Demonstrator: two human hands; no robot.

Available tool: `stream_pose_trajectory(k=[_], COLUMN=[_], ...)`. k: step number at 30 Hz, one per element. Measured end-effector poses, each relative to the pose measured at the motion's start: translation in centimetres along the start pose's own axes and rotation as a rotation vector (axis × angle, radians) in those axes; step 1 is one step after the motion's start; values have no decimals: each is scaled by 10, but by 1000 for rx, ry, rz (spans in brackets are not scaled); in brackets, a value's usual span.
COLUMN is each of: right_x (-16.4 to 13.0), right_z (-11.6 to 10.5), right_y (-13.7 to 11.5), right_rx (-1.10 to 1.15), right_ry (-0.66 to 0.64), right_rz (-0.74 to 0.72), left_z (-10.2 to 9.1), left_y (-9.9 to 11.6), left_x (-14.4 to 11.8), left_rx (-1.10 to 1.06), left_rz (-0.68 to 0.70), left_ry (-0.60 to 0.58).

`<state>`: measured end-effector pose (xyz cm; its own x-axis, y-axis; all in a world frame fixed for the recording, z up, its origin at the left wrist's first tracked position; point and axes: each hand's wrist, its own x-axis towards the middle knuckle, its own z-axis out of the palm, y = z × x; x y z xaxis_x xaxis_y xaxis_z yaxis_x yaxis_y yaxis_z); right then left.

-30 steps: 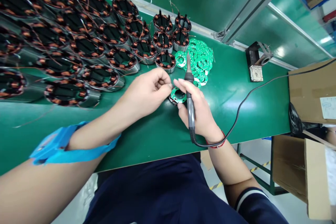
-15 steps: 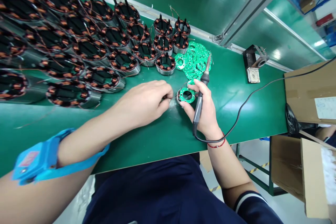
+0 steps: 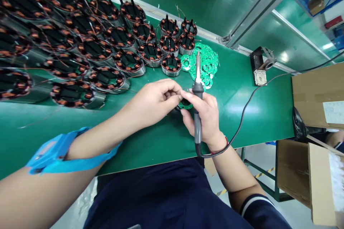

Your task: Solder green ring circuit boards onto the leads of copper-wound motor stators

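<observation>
A green ring-shaped circuit board (image 3: 186,106) sits on a small motor stator, mostly hidden between my two hands. My left hand (image 3: 157,102) is closed in a pinch at the left edge of this board; whatever its fingertips grip is too small to make out. My right hand (image 3: 205,116) has the grey soldering iron (image 3: 197,125) lying across it, tip pointing away toward the back of the bench. Its thumb and forefinger reach to the board's right side, close to my left fingertips. Behind them lies a pile of loose green circuit boards (image 3: 206,61).
Rows of wound stators (image 3: 96,48) with copper coils fill the left and back of the green bench (image 3: 161,143). A soldering iron stand (image 3: 260,66) is at the back right. The iron's black cord (image 3: 243,114) curves right. Cardboard boxes (image 3: 317,96) stand at the right end.
My left hand has moved right onto the board's edge. My right hand has turned, so the soldering iron stands more upright in view and its tip has swung left.
</observation>
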<state>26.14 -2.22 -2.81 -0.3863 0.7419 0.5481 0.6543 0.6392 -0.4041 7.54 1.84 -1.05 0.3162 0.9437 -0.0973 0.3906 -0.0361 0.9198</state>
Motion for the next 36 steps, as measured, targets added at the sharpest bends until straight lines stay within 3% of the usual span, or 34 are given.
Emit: stream_pose_trajectory(k=[5, 11, 16, 22, 36], right_x=[2, -12, -12, -4, -2], right_z=[-4, 0, -5, -9, -8], right_y=[-3, 2, 1, -5, -4], right_rx=[35, 148, 188, 227, 283], right_ry=[79, 229, 409, 408, 425], right_rz=[-12, 187, 112, 39, 30], left_z=[-3, -5, -6, -8, -10], left_y=[-1, 4, 5, 5, 2], left_x=[2, 2, 0, -3, 0], left_rx=[-3, 145, 230, 275, 295], left_rz=[-106, -30, 33, 76, 107], left_ry=[13, 83, 94, 68, 41])
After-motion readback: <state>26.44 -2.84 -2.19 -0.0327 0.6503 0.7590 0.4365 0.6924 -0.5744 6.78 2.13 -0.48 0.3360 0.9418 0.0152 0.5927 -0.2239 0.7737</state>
